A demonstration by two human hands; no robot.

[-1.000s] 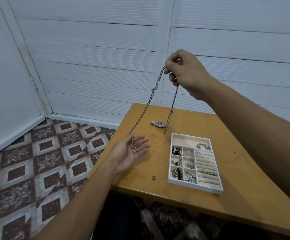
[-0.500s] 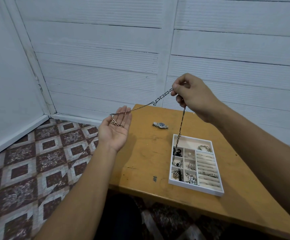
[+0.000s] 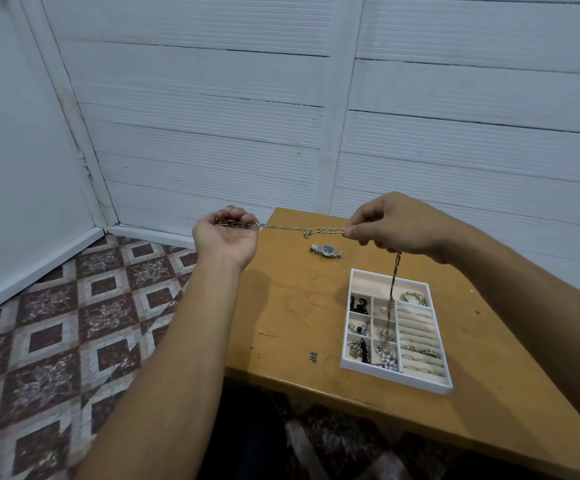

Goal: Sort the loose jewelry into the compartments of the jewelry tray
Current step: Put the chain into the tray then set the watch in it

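left grip (image 3: 226, 237), centre frame: curled round bunched chain (image 3: 302, 230) end | right grip (image 3: 395, 225): pinching chain, tail hanging over tray (image 3: 395, 377) lower right, tip lost among contents | watch (image 3: 326, 251) on surface (image 3: 281, 306) above tray

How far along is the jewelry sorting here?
Done: most compartments of the jewelry tray hold pieces. In hand: a chain held between the left hand and right hand, its tail hanging over the tray. Left: stowing the chain and the wristwatch on the table.
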